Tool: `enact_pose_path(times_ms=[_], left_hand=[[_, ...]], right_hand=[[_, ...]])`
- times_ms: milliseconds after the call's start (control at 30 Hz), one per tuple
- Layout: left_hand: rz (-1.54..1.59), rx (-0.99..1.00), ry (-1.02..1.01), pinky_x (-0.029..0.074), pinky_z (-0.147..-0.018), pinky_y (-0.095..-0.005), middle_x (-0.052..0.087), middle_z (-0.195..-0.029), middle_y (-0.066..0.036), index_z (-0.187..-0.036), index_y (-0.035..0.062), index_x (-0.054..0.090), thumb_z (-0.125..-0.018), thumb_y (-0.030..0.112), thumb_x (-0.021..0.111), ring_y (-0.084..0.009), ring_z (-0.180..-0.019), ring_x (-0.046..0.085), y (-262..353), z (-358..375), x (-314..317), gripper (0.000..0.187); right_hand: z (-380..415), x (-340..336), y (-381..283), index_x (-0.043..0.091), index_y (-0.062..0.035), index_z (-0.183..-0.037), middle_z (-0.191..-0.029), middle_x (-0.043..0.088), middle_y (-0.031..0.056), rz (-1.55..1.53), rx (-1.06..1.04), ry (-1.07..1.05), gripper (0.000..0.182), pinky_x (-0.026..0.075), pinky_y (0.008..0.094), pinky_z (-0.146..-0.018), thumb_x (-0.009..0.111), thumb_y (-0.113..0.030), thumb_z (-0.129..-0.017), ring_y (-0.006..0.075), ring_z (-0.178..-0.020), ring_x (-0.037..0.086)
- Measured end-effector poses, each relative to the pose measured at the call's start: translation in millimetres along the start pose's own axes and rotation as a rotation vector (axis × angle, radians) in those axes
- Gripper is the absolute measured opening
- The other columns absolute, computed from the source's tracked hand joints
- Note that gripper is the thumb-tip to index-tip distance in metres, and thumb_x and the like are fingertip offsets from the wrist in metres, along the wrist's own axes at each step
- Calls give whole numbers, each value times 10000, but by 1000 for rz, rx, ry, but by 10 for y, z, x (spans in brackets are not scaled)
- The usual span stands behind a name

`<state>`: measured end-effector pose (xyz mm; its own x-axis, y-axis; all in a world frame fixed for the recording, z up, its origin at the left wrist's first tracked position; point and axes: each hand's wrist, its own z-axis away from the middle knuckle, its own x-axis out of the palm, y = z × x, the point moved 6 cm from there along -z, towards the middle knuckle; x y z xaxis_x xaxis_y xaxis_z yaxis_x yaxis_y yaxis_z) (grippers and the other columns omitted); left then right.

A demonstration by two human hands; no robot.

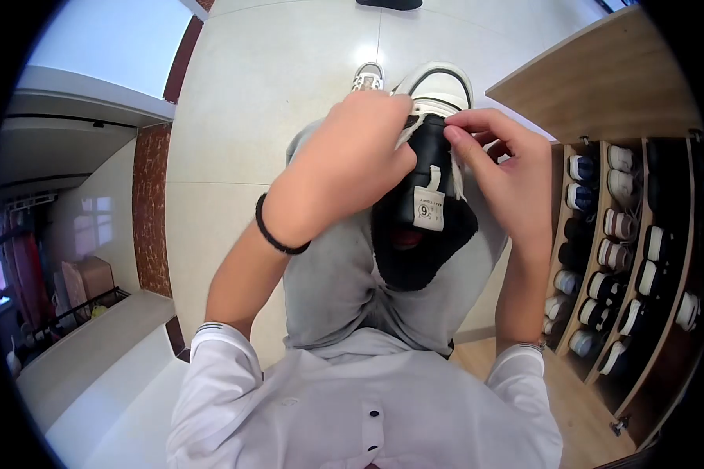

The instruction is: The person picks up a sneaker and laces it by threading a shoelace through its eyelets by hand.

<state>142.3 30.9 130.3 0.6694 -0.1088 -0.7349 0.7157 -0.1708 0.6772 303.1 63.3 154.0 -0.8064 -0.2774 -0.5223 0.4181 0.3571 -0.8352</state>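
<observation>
A black and white shoe [444, 84] rests over my lap, its white toe pointing away from me and its black fleecy opening toward me. A light tag with a printed 6 lies on its black tongue [428, 205]. My left hand [360, 152], with a black band at the wrist, is closed at the left side of the laces, a white lace [409, 131] by its fingers. At the right side, my right hand [502, 156] pinches near the upper eyelets with thumb and forefinger; what lies between them is too small to tell. A lace end hangs below it.
Another shoe [368, 77] stands on the tiled floor [235, 117] beyond my left hand. To the right is an open wooden shoe cabinet [594, 47] with several shoes [620, 186] on its racks. A dark object [389, 3] shows at the top edge.
</observation>
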Motion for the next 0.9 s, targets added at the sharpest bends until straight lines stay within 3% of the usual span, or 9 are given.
enact_pose_path(times_ms=[133, 300, 367, 400, 500, 567, 600, 667, 900], left_hand=[[67, -2, 166, 584, -674, -329, 683, -935, -183, -1196, -38, 653, -810, 32, 684, -262, -757, 715, 142, 248, -59, 394], [92, -31, 306, 589, -646, -294, 671, -953, -150, -1234, -12, 656, -809, -2, 685, -220, -742, 699, 305, 537, -32, 425], [176, -73, 335, 506, -661, -425, 602, -860, -166, -1225, -8, 643, -796, 72, 686, -352, -750, 632, 301, 606, 6, 438], [179, -76, 340, 506, -661, -425, 602, -860, -166, -1225, -8, 643, -796, 72, 686, -352, -750, 632, 298, 617, 25, 438], [214, -89, 381, 510, -635, -406, 602, -854, -146, -1224, 3, 652, -786, 61, 690, -322, -722, 640, 287, 654, 33, 443], [202, -85, 379, 604, -628, -275, 617, -884, -102, -1265, 14, 663, -803, -32, 679, -165, -730, 669, 278, 658, 27, 464], [204, -87, 383, 604, -628, -275, 617, -884, -102, -1265, 14, 663, -803, -32, 679, -165, -730, 669, 261, 663, 35, 464], [220, -57, 423, 502, -615, -402, 607, -845, -123, -1212, 15, 669, -788, 36, 673, -298, -691, 633, 245, 668, 40, 425], [210, -70, 424, 499, -613, -397, 613, -842, -110, -1207, 28, 680, -790, 43, 680, -288, -681, 626, 198, 670, 29, 417]], right_hand=[[114, 26, -118, 730, -21, -904, -787, 626, 85, 191, -118, 41, 99, 483, 297, -604, 760, -56, -816, 197, -661, 605], [294, 113, -93, 710, 3, -862, -772, 602, 82, 110, -62, 136, 79, 479, 289, -592, 765, -31, -816, 186, -653, 599], [374, 149, -92, 712, 4, -866, -780, 610, 81, 95, -83, 182, 76, 475, 280, -593, 764, -24, -818, 175, -657, 598], [405, 160, -95, 714, 6, -870, -789, 619, 79, 75, -105, 227, 74, 471, 271, -594, 764, -17, -819, 163, -662, 598], [432, 217, -53, 718, 15, -881, -802, 633, 76, -23, -74, 265, 77, 468, 253, -605, 762, 6, -818, 141, -681, 602], [428, 268, -31, 718, 18, -883, -802, 634, 75, -85, -65, 284, 78, 468, 249, -611, 762, 10, -818, 137, -686, 603], [431, 296, -35, 718, 21, -881, -806, 638, 79, -77, -76, 313, 83, 471, 246, -613, 765, 17, -813, 143, -687, 608], [419, 337, -46, 717, 25, -880, -811, 641, 82, -69, -87, 340, 88, 474, 243, -615, 767, 23, -807, 148, -688, 613], [412, 374, -231, 735, -44, -907, -821, 652, 62, 336, -257, 316, 119, 442, 333, -706, 768, -45, -793, 219, -736, 624]])
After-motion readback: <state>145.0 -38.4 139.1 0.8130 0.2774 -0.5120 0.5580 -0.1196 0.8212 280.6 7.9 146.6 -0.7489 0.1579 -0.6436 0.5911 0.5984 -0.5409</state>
